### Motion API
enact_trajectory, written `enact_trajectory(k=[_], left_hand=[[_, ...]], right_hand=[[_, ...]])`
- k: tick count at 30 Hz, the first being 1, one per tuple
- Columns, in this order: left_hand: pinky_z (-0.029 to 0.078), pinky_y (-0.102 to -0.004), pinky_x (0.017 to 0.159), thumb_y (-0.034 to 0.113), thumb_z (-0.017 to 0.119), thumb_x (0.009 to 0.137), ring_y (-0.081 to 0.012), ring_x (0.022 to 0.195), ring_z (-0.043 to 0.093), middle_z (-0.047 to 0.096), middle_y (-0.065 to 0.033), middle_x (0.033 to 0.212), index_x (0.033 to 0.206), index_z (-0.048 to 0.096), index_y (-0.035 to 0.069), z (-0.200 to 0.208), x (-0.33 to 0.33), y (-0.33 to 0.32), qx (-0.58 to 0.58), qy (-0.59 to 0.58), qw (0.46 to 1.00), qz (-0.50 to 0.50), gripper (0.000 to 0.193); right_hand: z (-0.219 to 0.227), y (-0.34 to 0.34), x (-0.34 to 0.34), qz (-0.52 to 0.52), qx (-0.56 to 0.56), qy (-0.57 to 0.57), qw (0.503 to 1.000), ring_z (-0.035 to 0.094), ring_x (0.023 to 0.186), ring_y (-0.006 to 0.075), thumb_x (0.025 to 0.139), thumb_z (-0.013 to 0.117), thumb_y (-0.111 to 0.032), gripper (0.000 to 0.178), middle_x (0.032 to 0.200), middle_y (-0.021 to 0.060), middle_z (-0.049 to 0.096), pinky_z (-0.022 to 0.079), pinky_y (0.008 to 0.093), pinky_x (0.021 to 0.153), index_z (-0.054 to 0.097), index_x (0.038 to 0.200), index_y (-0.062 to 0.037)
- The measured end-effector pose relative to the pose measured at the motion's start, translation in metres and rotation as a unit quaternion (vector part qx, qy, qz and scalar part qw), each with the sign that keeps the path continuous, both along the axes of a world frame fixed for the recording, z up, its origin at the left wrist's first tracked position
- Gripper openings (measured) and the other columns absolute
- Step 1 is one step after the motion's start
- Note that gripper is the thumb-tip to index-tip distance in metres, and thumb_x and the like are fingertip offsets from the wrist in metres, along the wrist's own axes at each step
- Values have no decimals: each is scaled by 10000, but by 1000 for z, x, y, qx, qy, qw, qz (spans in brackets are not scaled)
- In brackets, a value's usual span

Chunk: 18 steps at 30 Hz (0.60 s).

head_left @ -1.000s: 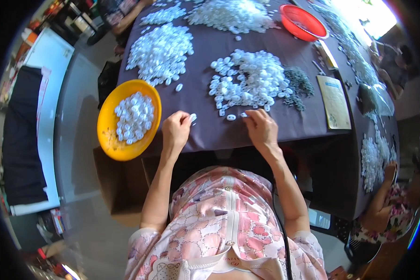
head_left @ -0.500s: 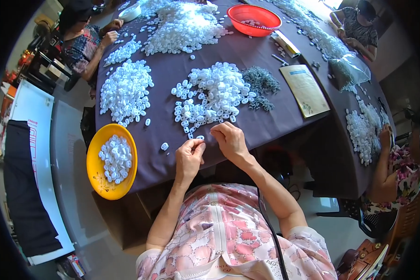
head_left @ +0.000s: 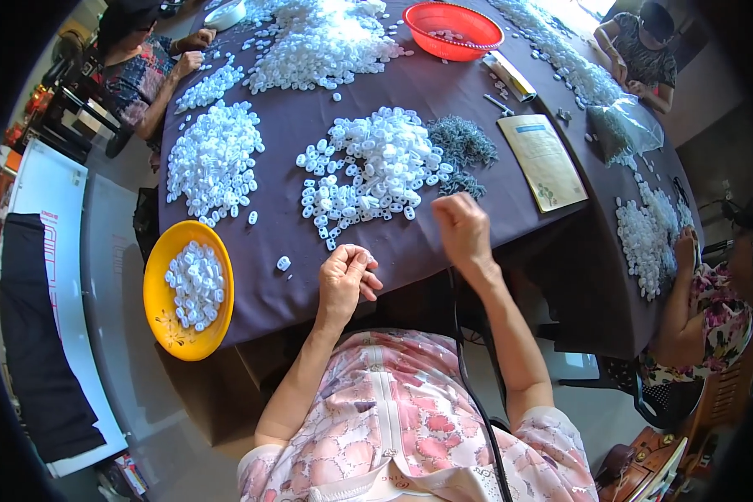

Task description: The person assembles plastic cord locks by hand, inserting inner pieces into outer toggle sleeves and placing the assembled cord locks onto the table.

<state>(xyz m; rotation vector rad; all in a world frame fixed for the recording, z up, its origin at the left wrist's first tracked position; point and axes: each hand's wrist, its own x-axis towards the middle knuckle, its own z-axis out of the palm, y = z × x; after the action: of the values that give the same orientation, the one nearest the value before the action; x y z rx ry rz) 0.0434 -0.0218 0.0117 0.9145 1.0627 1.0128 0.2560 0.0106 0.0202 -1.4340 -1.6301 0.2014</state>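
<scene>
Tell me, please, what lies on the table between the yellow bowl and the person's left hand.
In the head view, one loose white piece lies there on the dark cloth, with a tiny pale bit near it.

White pieces (head_left: 389, 159), grey-green bits (head_left: 462, 142), yellow bowl (head_left: 157, 293) with dark floral print (head_left: 176, 332), red basin (head_left: 437, 47), pink-patterned blouse (head_left: 433, 402)

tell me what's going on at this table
A person in a pink patterned top is at a dark cloth-covered table. The left hand is in front of a heap of small white pieces, thumb and fingers drawn together; whether it holds anything is too small to tell. The right hand, fingers curled, is just short of a grey pile. At the left, a yellow bowl holds some white pieces. Other people are around the table.
</scene>
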Motion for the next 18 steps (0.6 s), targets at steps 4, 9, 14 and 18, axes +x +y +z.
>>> enact_trajectory(k=[4, 9, 14, 18], left_hand=[[448, -185, 379, 139, 494, 927, -97, 502, 582, 581, -70, 771, 888, 532, 22, 0, 0, 1, -11, 5, 1000, -9, 129], [443, -178, 377, 141, 503, 924, -84, 506, 583, 582, -56, 768, 872, 540, 27, -4, -6, 2, 0, 8, 998, -64, 131], [443, -184, 379, 116, 497, 923, -79, 506, 572, 573, -44, 743, 864, 540, 26, -1, -5, -1, 6, 23, 998, -61, 116], [446, -184, 381, 118, 505, 920, -81, 506, 575, 577, -45, 741, 865, 549, 23, -4, -9, 0, -2, 2, 999, -51, 118]], right_hand=[[-9, 14, 29, -83, -25, -107, 990, 576, 728, 321, 783, 607, -94, 28, 811, 117, 543, 471, 406, 627, 599, 790, -68], [-16, 21, 37, -80, -61, -156, 983, 574, 744, 327, 783, 601, -89, 53, 805, 127, 541, 469, 412, 628, 589, 826, -61], [-9, 13, 35, -41, -76, -186, 979, 564, 754, 327, 795, 573, -75, 56, 811, 125, 535, 461, 413, 639, 525, 793, -46], [-7, 5, 33, 8, -104, -176, 979, 560, 771, 325, 794, 565, -67, 56, 816, 121, 525, 457, 411, 651, 515, 811, -49]])
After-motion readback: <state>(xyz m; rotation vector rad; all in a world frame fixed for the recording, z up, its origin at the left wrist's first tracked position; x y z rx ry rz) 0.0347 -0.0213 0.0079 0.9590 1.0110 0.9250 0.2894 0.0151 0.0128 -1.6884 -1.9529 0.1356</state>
